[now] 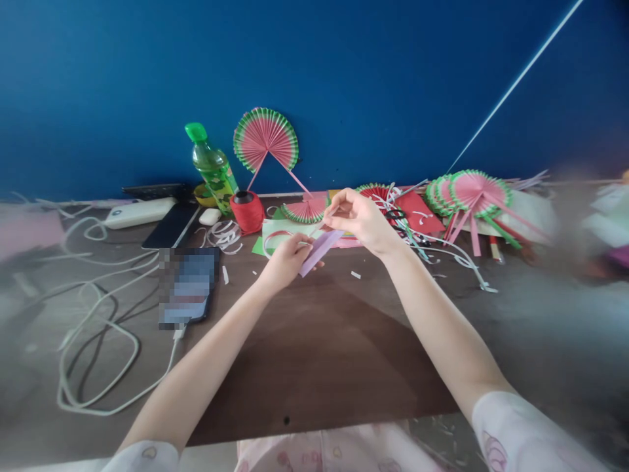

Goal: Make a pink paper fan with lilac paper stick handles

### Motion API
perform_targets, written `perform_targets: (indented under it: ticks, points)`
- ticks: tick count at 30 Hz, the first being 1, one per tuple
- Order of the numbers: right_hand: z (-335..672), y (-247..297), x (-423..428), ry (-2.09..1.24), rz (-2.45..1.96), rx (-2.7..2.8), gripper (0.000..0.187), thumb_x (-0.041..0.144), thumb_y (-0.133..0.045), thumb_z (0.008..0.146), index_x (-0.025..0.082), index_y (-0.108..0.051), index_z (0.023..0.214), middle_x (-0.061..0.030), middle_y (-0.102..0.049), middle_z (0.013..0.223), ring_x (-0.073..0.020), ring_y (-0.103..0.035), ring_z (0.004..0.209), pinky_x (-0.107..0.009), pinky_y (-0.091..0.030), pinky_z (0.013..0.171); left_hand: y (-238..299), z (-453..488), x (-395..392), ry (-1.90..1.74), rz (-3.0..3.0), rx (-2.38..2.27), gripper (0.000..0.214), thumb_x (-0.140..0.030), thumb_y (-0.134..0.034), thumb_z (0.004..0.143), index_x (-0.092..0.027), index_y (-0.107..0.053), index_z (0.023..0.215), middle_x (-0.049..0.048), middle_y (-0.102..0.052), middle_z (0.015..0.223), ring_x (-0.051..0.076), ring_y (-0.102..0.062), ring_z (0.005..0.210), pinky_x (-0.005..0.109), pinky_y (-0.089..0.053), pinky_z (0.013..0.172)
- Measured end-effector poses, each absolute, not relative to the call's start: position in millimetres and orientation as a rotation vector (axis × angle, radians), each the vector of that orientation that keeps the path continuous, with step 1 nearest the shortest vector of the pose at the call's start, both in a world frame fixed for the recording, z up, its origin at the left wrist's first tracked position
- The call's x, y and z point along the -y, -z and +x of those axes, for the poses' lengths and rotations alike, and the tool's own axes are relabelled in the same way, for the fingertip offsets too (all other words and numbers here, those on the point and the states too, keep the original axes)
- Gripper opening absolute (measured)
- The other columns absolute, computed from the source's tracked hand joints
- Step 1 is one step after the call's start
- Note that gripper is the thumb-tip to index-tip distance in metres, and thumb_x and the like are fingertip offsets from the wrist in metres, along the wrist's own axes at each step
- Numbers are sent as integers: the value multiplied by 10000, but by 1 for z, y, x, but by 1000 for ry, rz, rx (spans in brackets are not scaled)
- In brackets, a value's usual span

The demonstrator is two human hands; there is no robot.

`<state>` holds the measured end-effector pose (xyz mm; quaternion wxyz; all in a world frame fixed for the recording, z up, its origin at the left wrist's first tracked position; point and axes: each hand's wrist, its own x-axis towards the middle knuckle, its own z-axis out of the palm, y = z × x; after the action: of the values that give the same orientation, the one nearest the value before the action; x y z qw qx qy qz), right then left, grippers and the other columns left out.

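My left hand [289, 261] is closed around a piece of folded purple paper [320, 253], which slants up to the right above the desk. Just above it, my right hand [358, 219] is in a pinch, its fingertips on what looks like a thin white strip [317, 229] running down toward my left fingers. A pale loop of strip curves beside my left hand. Behind both hands lie sheets of green and pink paper and a pleated pink-and-green paper fan [307, 211], partly hidden.
A finished-looking round fan [266, 139] leans on the blue wall, with several more fans [474, 193] at right. A green-capped bottle [212, 167], a red thread spool [247, 212], a phone [191, 285] and its white cable [132, 347] are at left. Tangled strips lie right.
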<state>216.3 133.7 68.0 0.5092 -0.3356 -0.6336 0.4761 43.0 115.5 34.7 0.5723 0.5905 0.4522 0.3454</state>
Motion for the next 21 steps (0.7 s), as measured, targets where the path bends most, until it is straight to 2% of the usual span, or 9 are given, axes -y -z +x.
perform_targets:
  ticks: [4,9,14,21]
  points:
    - [213,-70,-131,-1161,-824,1547,228,214,-677,686,193,-470,779,19,-577,771,-131,-611,714,-311,-488,671,-39,44,-113,-922,1318,-955,228,-216,-524,794,-107,-576,988,36,-679,674,144,-658,623,247,-516,605]
    - [215,-73,-132,-1128,-864,1555,220,160,-667,663,185,-466,748,13,-574,733,-127,-578,682,-295,-457,619,-45,44,-110,-973,1181,-869,375,-206,-597,738,-78,-573,1090,72,-707,776,173,-676,715,264,-524,675]
    - [217,-74,-132,-1029,-912,1592,186,156,-657,674,182,-485,742,22,-564,716,-98,-517,624,-264,-409,566,-48,44,-108,-955,1145,-817,418,-199,-630,724,-82,-568,1121,102,-705,895,190,-678,785,278,-527,705]
    - [219,-75,-130,-1011,-945,1628,176,176,-661,684,180,-499,752,22,-574,731,-85,-501,586,-256,-391,535,-47,43,-108,-955,1160,-795,410,-216,-629,735,-90,-574,1121,98,-709,892,194,-677,809,284,-522,739]
